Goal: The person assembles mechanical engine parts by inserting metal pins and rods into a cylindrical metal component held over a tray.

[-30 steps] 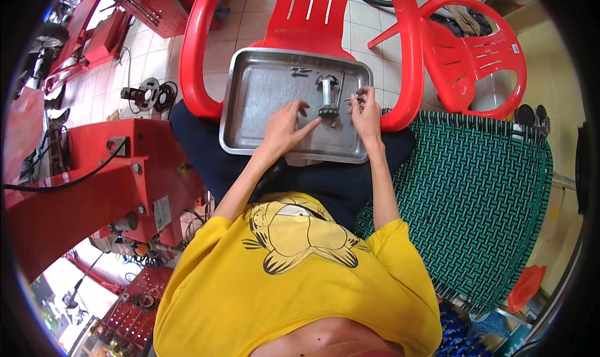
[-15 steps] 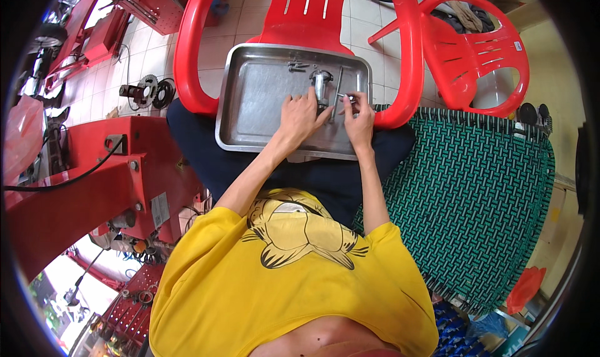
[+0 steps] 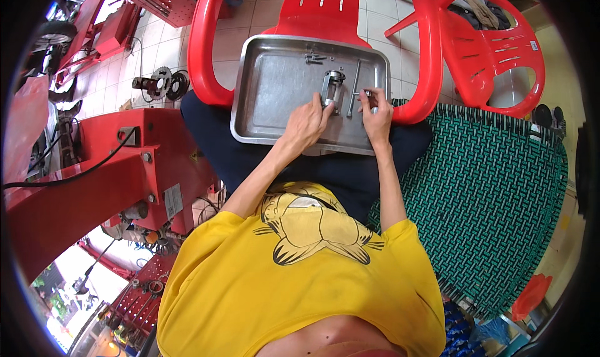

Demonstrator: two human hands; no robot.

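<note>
A shallow steel tray [image 3: 265, 82] rests on my lap and the chair seat. In its right half stands a shiny metal part [image 3: 334, 85] with a dark ring-like upper end and pale rods. My left hand [image 3: 306, 123] has its thumb and fingers closed around the near end of this part. A long thin metal rod [image 3: 355, 82] lies just right of it, reaching toward the near side. At the tray's right side, my right hand [image 3: 377, 116] is closed in a pinch around a small shiny metal piece [image 3: 367, 93], whose kind I cannot make out. Several small screws [image 3: 315, 59] lie near the far rim.
A red plastic chair [image 3: 319, 19] surrounds the tray, its arms on both sides. Another red chair [image 3: 494, 57] stands at the far right. A green woven seat [image 3: 481, 194] lies to my right. A red machine frame [image 3: 87, 182] fills the left. Toothed metal parts [image 3: 164, 83] sit on the tiled floor.
The whole view has shifted, so the tray appears further right and slightly higher. My left fingers have drawn slightly toward the near end of the metal part; my right hand keeps its pinch.
</note>
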